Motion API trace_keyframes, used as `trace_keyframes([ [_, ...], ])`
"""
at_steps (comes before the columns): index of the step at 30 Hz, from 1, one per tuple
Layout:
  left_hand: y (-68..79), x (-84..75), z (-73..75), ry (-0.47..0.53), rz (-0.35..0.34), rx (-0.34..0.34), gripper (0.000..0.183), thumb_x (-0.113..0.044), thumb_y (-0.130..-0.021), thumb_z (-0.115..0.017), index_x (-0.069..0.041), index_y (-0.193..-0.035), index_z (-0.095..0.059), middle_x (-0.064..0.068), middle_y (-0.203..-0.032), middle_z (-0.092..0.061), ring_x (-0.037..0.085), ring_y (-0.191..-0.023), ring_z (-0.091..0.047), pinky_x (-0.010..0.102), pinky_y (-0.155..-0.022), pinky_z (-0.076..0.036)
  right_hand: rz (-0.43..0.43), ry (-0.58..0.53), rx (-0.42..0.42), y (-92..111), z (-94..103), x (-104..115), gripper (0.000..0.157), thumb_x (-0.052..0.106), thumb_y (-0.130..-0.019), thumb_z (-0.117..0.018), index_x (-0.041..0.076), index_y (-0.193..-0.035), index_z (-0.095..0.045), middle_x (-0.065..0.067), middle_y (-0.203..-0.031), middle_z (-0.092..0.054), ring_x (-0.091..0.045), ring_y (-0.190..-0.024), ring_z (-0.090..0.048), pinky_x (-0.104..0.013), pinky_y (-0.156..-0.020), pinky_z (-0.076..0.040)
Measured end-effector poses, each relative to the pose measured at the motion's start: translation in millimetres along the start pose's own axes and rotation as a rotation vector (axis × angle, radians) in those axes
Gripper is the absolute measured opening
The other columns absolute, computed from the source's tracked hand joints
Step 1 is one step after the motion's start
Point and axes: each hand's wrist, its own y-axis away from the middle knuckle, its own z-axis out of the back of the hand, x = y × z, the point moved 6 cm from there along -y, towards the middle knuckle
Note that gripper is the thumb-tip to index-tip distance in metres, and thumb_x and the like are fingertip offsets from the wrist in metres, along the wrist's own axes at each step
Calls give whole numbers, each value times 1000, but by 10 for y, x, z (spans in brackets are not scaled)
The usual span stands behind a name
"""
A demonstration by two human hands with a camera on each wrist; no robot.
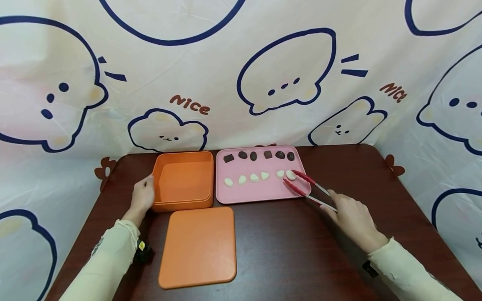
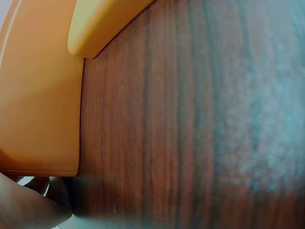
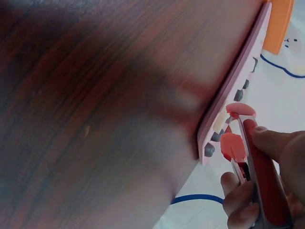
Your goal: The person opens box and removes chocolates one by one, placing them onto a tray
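My right hand (image 1: 352, 217) grips a pair of tongs (image 3: 262, 171) with red tips and a red-and-silver handle. The spread tips hang over the right end of a pink tray (image 1: 260, 194), on either side of a white chocolate (image 1: 290, 175) in the front row. Several other white chocolates (image 1: 254, 178) share that row, and several dark chocolates (image 1: 267, 154) line the back. At the left, my left hand (image 1: 143, 194) holds the side wall of an open orange box (image 1: 184, 205); part of its fingers is hidden behind the wall in the left wrist view.
An orange square lid (image 1: 198, 247) lies flat in front of the box on the dark wooden table (image 1: 278, 246). The box stands close beside the tray's left edge. A cloth with cartoon drawings (image 1: 226, 75) hangs behind and around the table.
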Motion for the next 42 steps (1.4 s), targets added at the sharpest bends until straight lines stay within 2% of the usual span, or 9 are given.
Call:
trace_keyframes([
  [3,13,11,6,-3,-2,3,63,-45,-110,-10,-12,-163,-13,16,-170,-11,43,-156,-14,63,-125,-19,46,48,-51,-1,12,36,43,27,-90,-77,0,-121,-64,-10,-79,-65,-19,-56,-51,-38,-44,-43],
  [6,22,14,6,-5,-5,6,62,-45,-110,-10,-12,-163,-12,17,-170,-11,44,-155,-14,63,-124,-19,67,69,-88,-8,19,34,35,24,-91,-76,2,-115,-65,-9,-74,-63,-21,-54,-54,-42,-43,-43],
  [10,20,18,7,-1,-6,5,63,-45,-110,-10,-12,-163,-12,16,-170,-11,43,-156,-13,63,-125,-18,62,42,-71,-27,11,4,31,24,-93,-73,1,-113,-65,-10,-74,-65,-21,-54,-55,-42,-44,-45],
  [15,15,33,12,6,-4,10,63,-47,-109,-10,-13,-163,-12,16,-170,-10,43,-156,-12,63,-125,-18,-25,-178,40,-79,-31,-73,37,24,-98,-68,-3,-123,-67,-6,-69,-59,-13,-52,-45,-29,-44,-39],
  [18,12,37,18,8,-7,7,63,-46,-109,-10,-13,-163,-12,15,-170,-10,42,-156,-12,62,-125,-18,-73,-317,124,-118,-85,-121,41,26,-101,-63,-5,-128,-66,0,-60,-46,-9,-47,-37,-24,-42,-33],
  [23,1,35,12,7,-5,6,63,-46,-110,-10,-13,-163,-12,13,-170,-10,41,-156,-11,62,-125,-17,-106,-416,211,-149,-158,-181,41,25,-104,-58,-7,-129,-65,4,-58,-42,-6,-44,-34,-22,-40,-33],
  [28,-23,27,-2,5,2,-2,63,-46,-110,-11,-13,-163,-14,13,-170,-11,39,-157,-12,59,-127,-17,-125,-398,227,-151,-166,-200,39,27,-105,-56,-5,-125,-66,2,-59,-43,-8,-45,-36,-23,-39,-32],
  [36,-33,14,-2,7,3,-6,63,-46,-110,-12,-13,-163,-16,16,-169,-14,40,-156,-14,59,-126,-18,-148,-340,212,-141,-143,-195,40,25,-105,-57,-7,-128,-64,1,-60,-43,-12,-48,-40,-24,-41,-33],
  [42,-34,10,9,7,8,-14,63,-47,-110,-13,-13,-163,-17,16,-169,-15,41,-156,-16,59,-126,-19,-146,-312,205,-118,-111,-194,37,24,-103,-59,-5,-125,-64,0,-60,-44,-13,-48,-42,-24,-40,-34],
])
